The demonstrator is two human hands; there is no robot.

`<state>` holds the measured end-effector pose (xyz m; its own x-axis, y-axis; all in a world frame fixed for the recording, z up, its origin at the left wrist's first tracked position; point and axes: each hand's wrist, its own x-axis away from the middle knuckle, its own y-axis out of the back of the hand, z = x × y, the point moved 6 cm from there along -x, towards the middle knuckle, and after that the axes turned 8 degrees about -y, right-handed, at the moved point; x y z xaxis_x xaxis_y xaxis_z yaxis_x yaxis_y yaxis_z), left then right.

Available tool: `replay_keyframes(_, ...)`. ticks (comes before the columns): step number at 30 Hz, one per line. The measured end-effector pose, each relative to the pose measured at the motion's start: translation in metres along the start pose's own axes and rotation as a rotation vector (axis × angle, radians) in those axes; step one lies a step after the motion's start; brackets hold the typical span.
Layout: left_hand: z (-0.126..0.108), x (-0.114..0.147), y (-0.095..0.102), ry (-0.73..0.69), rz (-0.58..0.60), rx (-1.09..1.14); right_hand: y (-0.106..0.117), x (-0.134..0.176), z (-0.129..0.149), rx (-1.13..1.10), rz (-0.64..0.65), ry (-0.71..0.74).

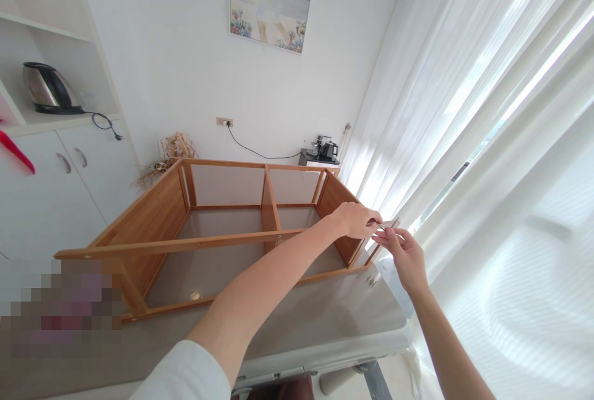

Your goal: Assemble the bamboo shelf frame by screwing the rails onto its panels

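Bright daylight through curtains (408, 96) at right, glint on tabletop (334, 316) (small), stretched edges, pixelated lower-left patch (65, 313).

Thin piece (395, 223) pinched between left hand (356, 219) and right hand (408, 257): too small for me to identify. Small bits (371, 282) on the surface (343, 319), same. Left forearm (264, 288) hides some of wooden frame (185, 244). Painting (271, 0) cut off up top. Lower-left patch (60, 313) blurred.

L hand (356, 219) fwd, prob. curled | R hand (408, 260) up, pinching
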<state>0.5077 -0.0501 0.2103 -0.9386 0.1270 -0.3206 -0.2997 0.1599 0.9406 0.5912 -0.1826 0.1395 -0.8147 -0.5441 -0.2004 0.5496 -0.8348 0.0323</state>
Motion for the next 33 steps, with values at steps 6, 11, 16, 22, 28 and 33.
replay_keyframes(6, -0.003, 0.001, 0.000, -0.060, -0.001, -0.040, 0.002, -0.004, -0.006, -0.044, 0.014, -0.084)
replay_keyframes(11, -0.013, -0.008, -0.003, -0.152, -0.003, -0.157, 0.001, -0.005, -0.007, -0.166, 0.005, -0.122)
replay_keyframes(16, -0.017, -0.022, -0.007, -0.152, 0.009, -0.240, 0.005, -0.006, -0.009, -0.103, -0.032, -0.101)
replay_keyframes(22, -0.015, -0.021, -0.007, -0.132, -0.040, -0.198, 0.014, -0.001, 0.001, 0.078, -0.101, 0.048)
replay_keyframes(28, -0.016, -0.020, -0.007, -0.137, -0.041, -0.190, 0.017, 0.002, 0.014, 0.239, -0.112, 0.212)
replay_keyframes(33, -0.015, -0.021, -0.008, -0.124, -0.050, -0.193, 0.016, 0.005, 0.025, 0.494, -0.072, 0.341)
